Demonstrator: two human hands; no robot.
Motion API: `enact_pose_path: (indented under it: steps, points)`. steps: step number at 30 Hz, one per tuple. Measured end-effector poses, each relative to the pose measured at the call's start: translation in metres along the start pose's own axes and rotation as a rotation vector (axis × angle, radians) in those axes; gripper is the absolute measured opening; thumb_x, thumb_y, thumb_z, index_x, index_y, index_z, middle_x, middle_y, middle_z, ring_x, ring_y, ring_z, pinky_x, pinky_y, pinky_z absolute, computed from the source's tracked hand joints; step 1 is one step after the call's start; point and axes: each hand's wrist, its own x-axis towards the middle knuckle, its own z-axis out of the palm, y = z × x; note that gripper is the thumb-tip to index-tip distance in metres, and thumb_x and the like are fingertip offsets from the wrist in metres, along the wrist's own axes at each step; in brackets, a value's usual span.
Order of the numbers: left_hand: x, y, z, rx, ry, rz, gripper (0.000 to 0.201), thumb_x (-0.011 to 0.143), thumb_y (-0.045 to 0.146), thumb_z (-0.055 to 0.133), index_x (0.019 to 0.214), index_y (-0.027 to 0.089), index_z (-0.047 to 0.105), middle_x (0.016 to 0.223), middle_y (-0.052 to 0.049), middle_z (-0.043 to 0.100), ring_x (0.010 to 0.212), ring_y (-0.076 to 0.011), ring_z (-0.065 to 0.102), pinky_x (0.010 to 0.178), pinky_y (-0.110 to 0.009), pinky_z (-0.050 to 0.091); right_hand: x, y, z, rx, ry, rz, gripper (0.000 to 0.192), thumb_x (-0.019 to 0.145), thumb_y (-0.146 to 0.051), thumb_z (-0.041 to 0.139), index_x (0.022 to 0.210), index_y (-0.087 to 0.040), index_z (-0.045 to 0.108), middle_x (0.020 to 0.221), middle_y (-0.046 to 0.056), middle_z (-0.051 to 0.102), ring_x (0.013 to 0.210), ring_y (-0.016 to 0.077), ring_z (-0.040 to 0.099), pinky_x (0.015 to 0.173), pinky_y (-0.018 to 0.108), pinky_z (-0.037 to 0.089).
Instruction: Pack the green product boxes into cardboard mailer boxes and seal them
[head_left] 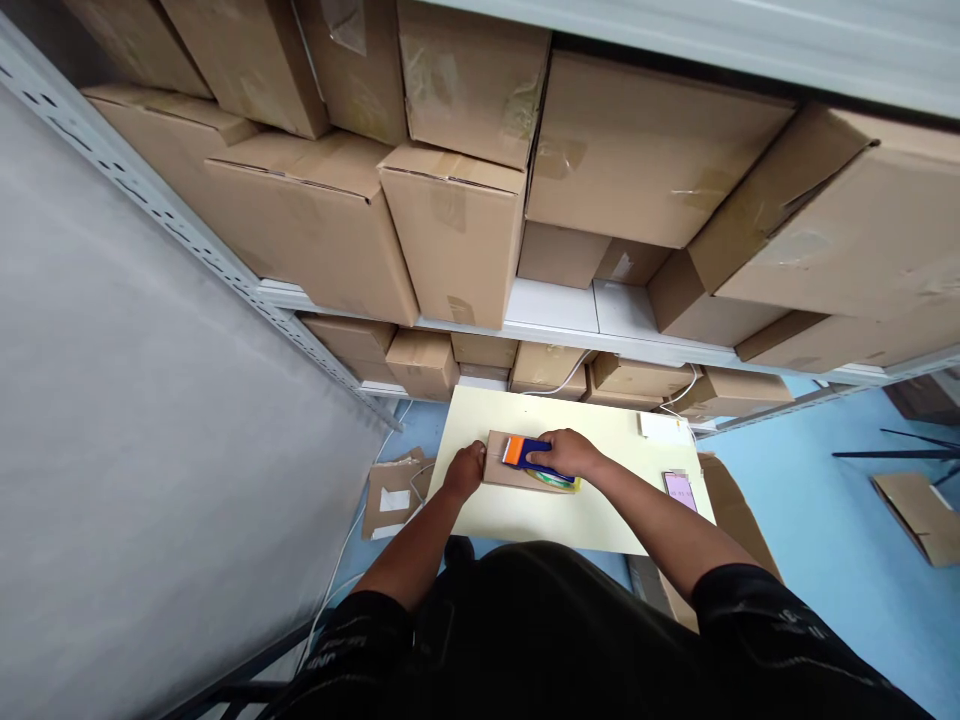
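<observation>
A small cardboard box [494, 468] lies flat on the pale yellow table [517, 515]. My left hand [466, 469] is at its left end, fingers curled in and gripping that edge. Wrapped round a blue and orange tape dispenser [534, 452], my right hand [570, 453] holds it over the top of the box. The dispenser's orange front points left, towards the left hand. Part of a yellow-green tape roll [553, 481] shows below the right hand. The box's right part is hidden by the dispenser and hand.
Shelves [555, 303] full of cardboard boxes [457, 230] rise behind the table. On the table's right lie a phone [680, 490] and a flat white item [664, 428]. Opened cardboard [375, 497] is on the floor at left. A grey wall [150, 400] borders the left.
</observation>
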Motion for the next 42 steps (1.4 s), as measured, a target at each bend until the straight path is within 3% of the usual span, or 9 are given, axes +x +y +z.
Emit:
enact_pose_path:
  steps: [5, 10, 12, 15, 18, 23, 31, 37, 42]
  points:
    - [0.004, -0.018, -0.018, 0.124, -0.048, 0.082, 0.036, 0.097, 0.028, 0.052, 0.129, 0.017, 0.063, 0.120, -0.017, 0.069, 0.117, -0.0317, 0.064, 0.099, -0.044, 0.050, 0.001, -0.004, 0.002, -0.011, -0.023, 0.042, 0.055, 0.079, -0.071, 0.073, 0.110, -0.027, 0.081, 0.097, 0.008, 0.078, 0.088, 0.0269, 0.068, 0.072, 0.032, 0.043]
    - [0.004, -0.027, -0.050, 0.194, -0.088, 0.165, 0.065, 0.087, 0.016, 0.055, 0.152, 0.015, 0.049, 0.146, -0.017, 0.060, 0.138, -0.0314, 0.054, 0.116, -0.047, 0.045, 0.000, -0.008, 0.002, -0.061, -0.020, 0.041, 0.056, 0.080, -0.072, 0.070, 0.111, -0.026, 0.080, 0.098, 0.009, 0.078, 0.089, 0.0262, 0.069, 0.069, 0.030, 0.042]
    - [0.001, -0.019, -0.059, 0.162, -0.126, 0.273, 0.086, 0.080, 0.018, 0.063, 0.162, 0.019, 0.036, 0.162, -0.014, 0.045, 0.150, -0.0305, 0.041, 0.124, -0.046, 0.037, -0.001, -0.009, 0.002, -0.092, -0.028, 0.039, 0.055, 0.083, -0.072, 0.068, 0.111, -0.027, 0.080, 0.099, 0.007, 0.078, 0.089, 0.0247, 0.069, 0.067, 0.029, 0.041]
    - [-0.003, 0.003, -0.059, 0.170, -0.262, 0.420, 0.114, 0.074, 0.037, 0.079, 0.168, 0.021, 0.019, 0.174, -0.011, 0.022, 0.159, -0.0325, 0.024, 0.129, -0.045, 0.029, -0.002, -0.010, 0.001, -0.126, -0.032, 0.033, 0.055, 0.085, -0.073, 0.064, 0.112, -0.027, 0.079, 0.101, 0.007, 0.078, 0.089, 0.0242, 0.070, 0.066, 0.029, 0.041]
    - [-0.005, 0.022, -0.047, 0.232, -0.290, 0.388, 0.134, 0.064, 0.060, 0.088, 0.168, 0.018, 0.016, 0.175, -0.015, 0.016, 0.160, -0.0365, 0.019, 0.130, -0.047, 0.026, -0.003, -0.012, 0.000, -0.150, -0.035, 0.029, 0.057, 0.084, -0.075, 0.062, 0.111, -0.027, 0.079, 0.101, 0.007, 0.079, 0.090, 0.0248, 0.071, 0.066, 0.029, 0.041]
    - [-0.002, 0.026, -0.028, 0.345, -0.198, 0.373, 0.127, 0.069, 0.069, 0.081, 0.167, 0.016, 0.021, 0.174, -0.017, 0.020, 0.159, -0.0372, 0.024, 0.129, -0.049, 0.025, -0.002, -0.012, -0.003, -0.139, -0.050, 0.034, 0.055, 0.085, -0.072, 0.064, 0.112, -0.027, 0.078, 0.104, 0.007, 0.079, 0.092, 0.0244, 0.071, 0.066, 0.028, 0.042]
    - [0.000, 0.022, -0.031, 0.471, -0.240, 0.431, 0.118, 0.080, 0.077, 0.065, 0.168, 0.017, 0.015, 0.174, -0.018, 0.016, 0.157, -0.0391, 0.026, 0.125, -0.054, 0.026, -0.002, -0.013, -0.007, -0.155, -0.071, 0.023, 0.055, 0.084, -0.071, 0.065, 0.111, -0.025, 0.079, 0.105, 0.009, 0.079, 0.093, 0.0257, 0.072, 0.067, 0.029, 0.044]
    - [0.002, 0.029, -0.035, 0.524, -0.291, 0.370, 0.116, 0.082, 0.079, 0.062, 0.169, 0.020, 0.013, 0.175, -0.016, 0.012, 0.157, -0.0390, 0.026, 0.124, -0.054, 0.027, -0.006, 0.018, -0.017, -0.074, -0.096, 0.035, 0.045, 0.085, -0.064, 0.068, 0.106, -0.026, 0.081, 0.097, 0.005, 0.080, 0.084, 0.0223, 0.072, 0.068, 0.027, 0.046]
    - [0.001, 0.030, -0.036, 0.535, -0.292, 0.383, 0.115, 0.083, 0.075, 0.062, 0.169, 0.015, 0.012, 0.176, -0.018, 0.009, 0.157, -0.0372, 0.028, 0.124, -0.053, 0.030, -0.015, 0.043, -0.025, -0.017, -0.092, 0.003, 0.044, 0.083, -0.063, 0.070, 0.103, -0.026, 0.082, 0.092, 0.004, 0.080, 0.080, 0.0209, 0.072, 0.066, 0.026, 0.046]
